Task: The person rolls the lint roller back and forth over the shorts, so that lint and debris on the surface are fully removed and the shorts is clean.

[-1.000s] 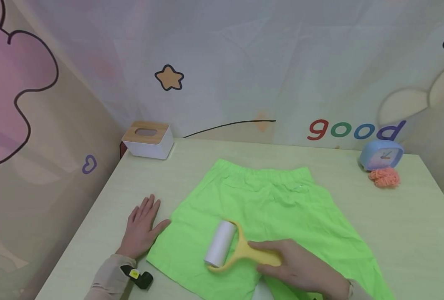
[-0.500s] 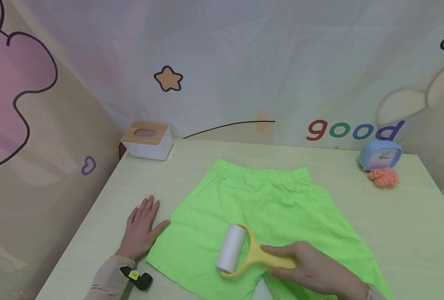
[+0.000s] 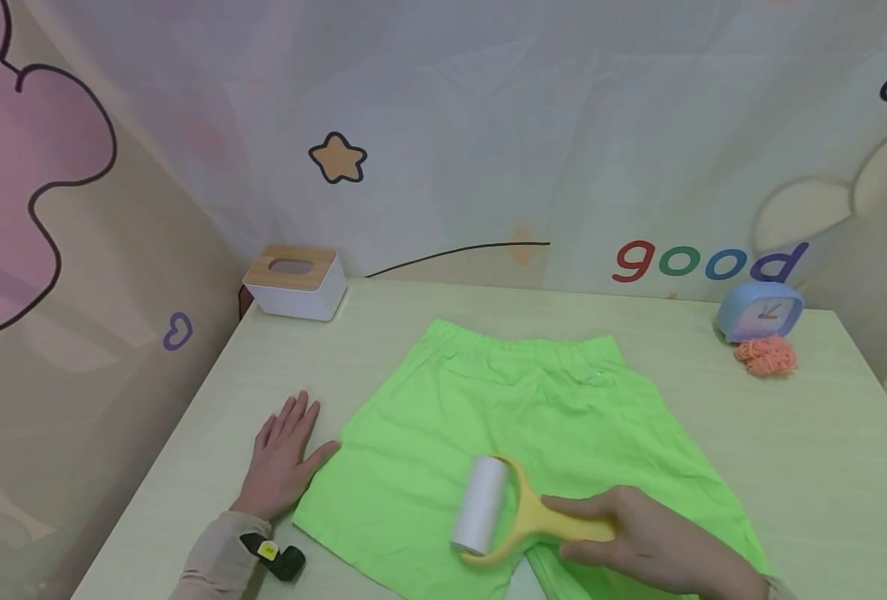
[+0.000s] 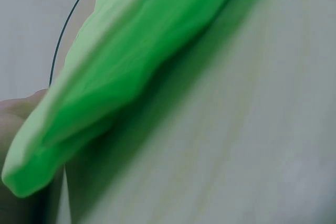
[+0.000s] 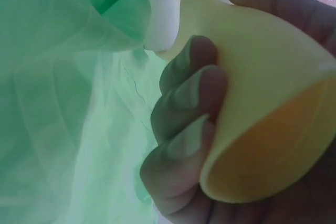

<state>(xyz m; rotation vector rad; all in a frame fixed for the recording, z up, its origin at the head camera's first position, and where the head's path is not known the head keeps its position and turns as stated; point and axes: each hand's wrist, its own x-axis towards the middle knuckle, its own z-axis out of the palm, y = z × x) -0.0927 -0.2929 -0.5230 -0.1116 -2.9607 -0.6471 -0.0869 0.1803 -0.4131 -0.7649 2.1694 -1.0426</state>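
Bright green shorts [image 3: 563,417] lie spread on the table, waistband toward the back wall. My right hand [image 3: 649,533] grips the yellow handle of a lint roller [image 3: 481,504], whose white cylinder is on the shorts' left leg near the crotch. In the right wrist view, several fingers [image 5: 181,140] curl round the hollow handle [image 5: 262,66]. My left hand [image 3: 278,462] rests flat on the table left of the shorts, its thumb at their side edge. The left wrist view shows a raised green hem [image 4: 115,77] up close, with a bit of the hand at its left.
At the back left stands a white tissue box [image 3: 293,283] with a wooden lid. A blue clock [image 3: 761,312] is at the back right, with a pink fuzzy bundle [image 3: 766,356] in front of it. A decorated wall [image 3: 451,167] borders the table's rear.
My right hand has moved the lint roller rightward and slightly toward me over the shorts' left leg. The left hand stays where it was.
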